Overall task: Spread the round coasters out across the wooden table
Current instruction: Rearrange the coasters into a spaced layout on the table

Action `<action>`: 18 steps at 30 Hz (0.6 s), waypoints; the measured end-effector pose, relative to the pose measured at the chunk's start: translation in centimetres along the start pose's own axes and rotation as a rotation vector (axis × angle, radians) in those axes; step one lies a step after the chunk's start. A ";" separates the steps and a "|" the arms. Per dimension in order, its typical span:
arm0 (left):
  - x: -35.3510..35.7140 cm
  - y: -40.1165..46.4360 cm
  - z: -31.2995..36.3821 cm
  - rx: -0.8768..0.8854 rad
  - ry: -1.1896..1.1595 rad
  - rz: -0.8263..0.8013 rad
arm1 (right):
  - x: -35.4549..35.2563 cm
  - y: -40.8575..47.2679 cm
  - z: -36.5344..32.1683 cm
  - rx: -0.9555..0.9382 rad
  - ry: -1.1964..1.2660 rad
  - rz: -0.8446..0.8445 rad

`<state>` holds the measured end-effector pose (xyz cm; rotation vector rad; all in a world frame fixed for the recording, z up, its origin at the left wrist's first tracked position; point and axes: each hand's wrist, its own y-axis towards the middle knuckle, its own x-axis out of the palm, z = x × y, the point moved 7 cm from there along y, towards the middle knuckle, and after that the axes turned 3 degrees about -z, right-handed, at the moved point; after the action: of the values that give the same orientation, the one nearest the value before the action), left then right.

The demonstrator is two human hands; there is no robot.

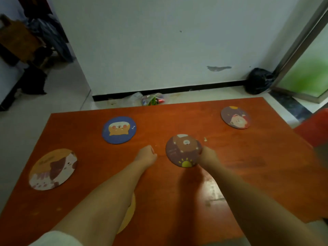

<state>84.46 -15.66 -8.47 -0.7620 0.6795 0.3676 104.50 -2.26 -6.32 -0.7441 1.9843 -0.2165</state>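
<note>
From the head camera I look down on a reddish wooden bench with both bare forearms stretched out over it. My right hand grips the near-right edge of a brown bear coaster, which is tilted, its face turned toward the camera; a shadow lies on the wood below it, and I cannot tell whether its low edge touches the bench. My left hand is curled into a loose fist with nothing in it, just left of that coaster and apart from it.

Three more coasters lie flat and well apart from each other: a blue dog coaster toward the far left, a maroon coaster near the far right corner, and an orange cat coaster close to the left edge. A yellowish round piece peeks out from under my left forearm; most of it is hidden, so I cannot say what it shows.

Beyond the bench, on the floor by the white wall, sit a clear plastic bag and a black bag.
</note>
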 end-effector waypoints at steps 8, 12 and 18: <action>4.2 4.4 3.8 -0.199 0.013 0.020 | -2.7 8.7 3.2 0.071 -0.096 -0.071; 4.8 5.3 4.5 -0.301 -0.010 0.058 | -1.9 11.0 2.8 0.038 -0.122 -0.153; 4.9 5.6 4.2 -0.406 -0.095 0.100 | -0.6 11.8 2.5 0.050 -0.043 -0.215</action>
<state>86.87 -8.49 -12.43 -1.0896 0.5607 0.6410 101.96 7.91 -12.39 -0.9222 1.8508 -0.3730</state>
